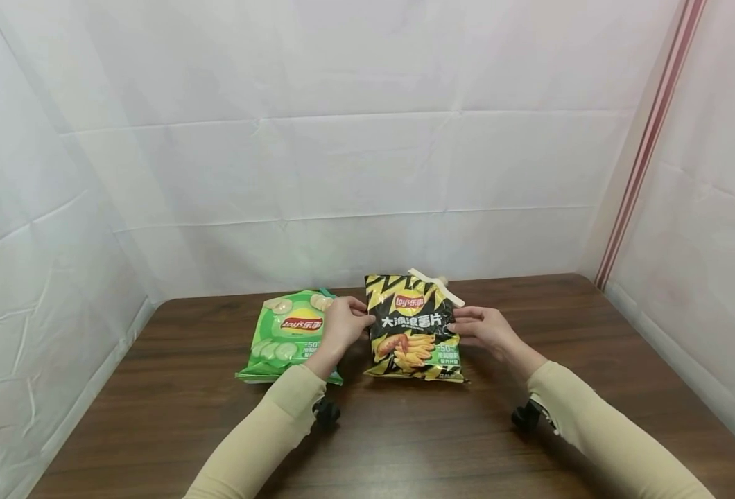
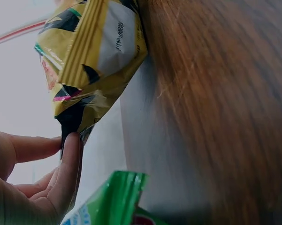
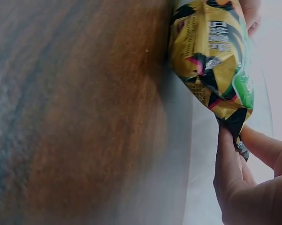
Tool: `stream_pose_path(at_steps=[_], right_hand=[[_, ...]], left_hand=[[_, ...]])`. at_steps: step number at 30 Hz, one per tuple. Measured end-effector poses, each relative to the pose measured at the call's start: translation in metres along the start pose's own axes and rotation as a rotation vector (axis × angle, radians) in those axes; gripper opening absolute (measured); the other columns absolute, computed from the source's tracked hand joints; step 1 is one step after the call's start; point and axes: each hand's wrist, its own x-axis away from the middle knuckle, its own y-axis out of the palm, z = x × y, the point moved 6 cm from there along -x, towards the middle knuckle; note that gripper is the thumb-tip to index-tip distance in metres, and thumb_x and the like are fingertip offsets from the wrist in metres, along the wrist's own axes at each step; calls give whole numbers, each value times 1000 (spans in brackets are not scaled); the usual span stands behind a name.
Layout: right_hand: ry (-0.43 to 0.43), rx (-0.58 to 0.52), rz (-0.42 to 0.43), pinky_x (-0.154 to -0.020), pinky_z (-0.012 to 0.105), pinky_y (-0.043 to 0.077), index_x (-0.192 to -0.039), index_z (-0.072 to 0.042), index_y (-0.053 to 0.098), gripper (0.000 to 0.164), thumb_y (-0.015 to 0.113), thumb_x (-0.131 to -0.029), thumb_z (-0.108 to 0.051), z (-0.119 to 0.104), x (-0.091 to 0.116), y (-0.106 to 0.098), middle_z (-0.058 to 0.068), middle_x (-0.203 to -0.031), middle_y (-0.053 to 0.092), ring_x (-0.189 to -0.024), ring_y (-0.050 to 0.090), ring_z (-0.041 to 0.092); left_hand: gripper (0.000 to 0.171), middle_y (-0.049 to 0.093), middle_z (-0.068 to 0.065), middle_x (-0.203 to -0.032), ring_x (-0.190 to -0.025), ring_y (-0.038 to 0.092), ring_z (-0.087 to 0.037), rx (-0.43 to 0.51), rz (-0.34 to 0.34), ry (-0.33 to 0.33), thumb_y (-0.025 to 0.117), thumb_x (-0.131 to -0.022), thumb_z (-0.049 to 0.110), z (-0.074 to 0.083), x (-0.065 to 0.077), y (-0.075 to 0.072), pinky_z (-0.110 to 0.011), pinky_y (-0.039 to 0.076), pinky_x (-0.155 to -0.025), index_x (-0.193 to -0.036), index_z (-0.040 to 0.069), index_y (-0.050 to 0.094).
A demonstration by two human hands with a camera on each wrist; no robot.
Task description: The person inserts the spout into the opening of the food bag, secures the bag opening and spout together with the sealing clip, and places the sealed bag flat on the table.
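Observation:
A black-and-yellow bag of potato chips stands between my two hands. My left hand pinches its left edge between thumb and fingers, as the left wrist view also shows. On the opposite edge, the thumb and fingers of my right hand pinch the wrapper. A white bag clip lies slantwise across the bag's upper right corner. In the right wrist view, the lower side of the bag looks plump, with its edge gathered at the fingertips.
Left of it lies a green bag of potato chips, partly covered by my left hand and forearm. A teal strip shows at its top corner. Both bags are toward the back of the brown wooden table, before a white curtain.

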Motion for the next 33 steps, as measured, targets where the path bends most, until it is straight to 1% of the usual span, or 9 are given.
stream_pose_path(at_steps=[4, 10, 15, 18, 21, 25, 29, 33], right_hand=[[-4, 20, 13, -89, 38, 52, -135, 5, 46, 55, 68, -88, -10, 1, 0, 2, 30, -136, 46, -109, 62, 22], [-13, 18, 31, -91, 40, 51, -134, 5, 47, 54, 68, -86, -7, 2, -1, 2, 31, -134, 48, -103, 63, 18], [0, 31, 20, -91, 40, 51, -135, 5, 46, 55, 68, -87, -6, 3, -2, 2, 30, -135, 48, -110, 62, 25], [11, 31, -4, -93, 41, 50, -137, 7, 43, 56, 67, -88, -6, 5, -2, 2, 32, -137, 44, -113, 60, 29], [28, 23, -14, -94, 42, 49, -138, 6, 42, 56, 66, -88, -6, 6, -2, 2, 31, -138, 43, -112, 61, 28], [42, 24, -22, -93, 42, 50, -138, 4, 43, 55, 65, -89, -7, 8, -3, 1, 30, -138, 45, -107, 63, 23], [48, 22, -36, -91, 42, 51, -138, 5, 42, 56, 66, -89, -8, 9, -3, 1, 30, -137, 46, -104, 65, 21], [56, 23, -48, -92, 43, 50, -139, 6, 41, 57, 65, -89, -8, 9, -2, 2, 30, -138, 45, -105, 64, 20]], left_hand=[[27, 69, -22, -92, -68, 69, -35, -2, -17, -16, 70, -84, 5, -2, 1, -1, -40, 57, -61, -107, -7, 63], [27, 68, -21, -93, -68, 70, -34, -14, -29, -29, 69, -85, 5, -5, 0, 1, -40, 57, -62, -108, -7, 62], [26, 68, -21, -92, -70, 70, -33, -21, -45, -29, 68, -85, 4, -7, 0, 3, -40, 57, -64, -108, -7, 62], [25, 67, -21, -93, -71, 70, -34, -12, -54, -34, 68, -85, 3, -7, 1, 4, -40, 57, -64, -108, -7, 62], [25, 67, -21, -94, -71, 70, -33, -10, -55, -38, 68, -85, 3, -8, 1, 4, -39, 57, -64, -108, -7, 62], [26, 67, -22, -96, -72, 70, -33, -16, -58, -38, 68, -85, 2, -9, 1, 5, -37, 57, -63, -108, -7, 61], [28, 66, -23, -99, -73, 70, -34, -17, -63, -38, 69, -84, 2, -11, 1, 7, -37, 57, -63, -109, -8, 60], [28, 65, -22, -97, -73, 70, -34, -12, -63, -40, 69, -85, 2, -12, 0, 8, -37, 57, -63, -109, -8, 60]])
